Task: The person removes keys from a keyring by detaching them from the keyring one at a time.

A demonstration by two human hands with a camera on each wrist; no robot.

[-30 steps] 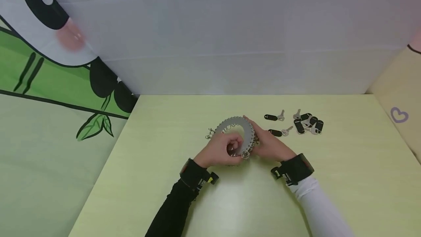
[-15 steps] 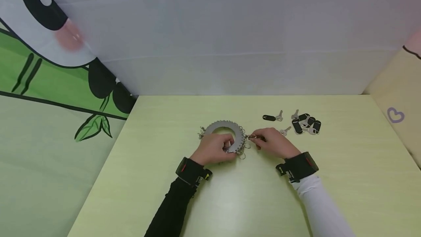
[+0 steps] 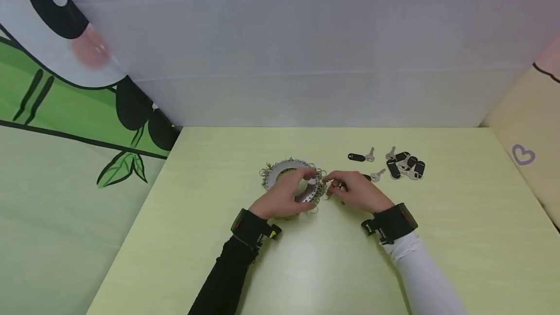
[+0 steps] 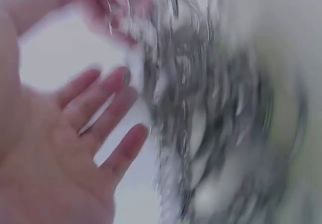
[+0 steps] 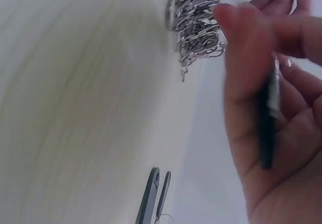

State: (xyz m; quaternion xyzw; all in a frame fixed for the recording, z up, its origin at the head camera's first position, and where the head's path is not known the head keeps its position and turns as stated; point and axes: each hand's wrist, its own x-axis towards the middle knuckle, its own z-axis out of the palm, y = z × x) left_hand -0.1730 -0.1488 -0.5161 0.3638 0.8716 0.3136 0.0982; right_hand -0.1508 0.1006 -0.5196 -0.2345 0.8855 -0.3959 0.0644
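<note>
In the head view, a grey ring-shaped rack [image 3: 286, 165] edged with many small metal rings and clasps lies on the table. Over its near side is my left hand [image 3: 284, 193], thumb and fingers spread apart. The left wrist view shows those fingers loosely straight, with the metal clasps [image 4: 191, 83] blurred beside them. At the rack's right edge my right hand [image 3: 356, 191] holds a key with a black tag [image 5: 266, 128], partly hidden by the fingers. Its thumb and index fingertips are close to the clasps [image 5: 201, 27]; whether they touch is unclear.
Right of the rack lie a single key with a black tag [image 3: 356, 157], another key [image 3: 377, 175] partly behind my right hand, and a pile of tagged keys [image 3: 404, 165]. A pale fabric wall [image 3: 306, 96] stands behind the table.
The rack has gone from tilted up to flatter on the table. My left fingers have opened from it. My right hand left its far side, drew right, then came back toward the edge.
</note>
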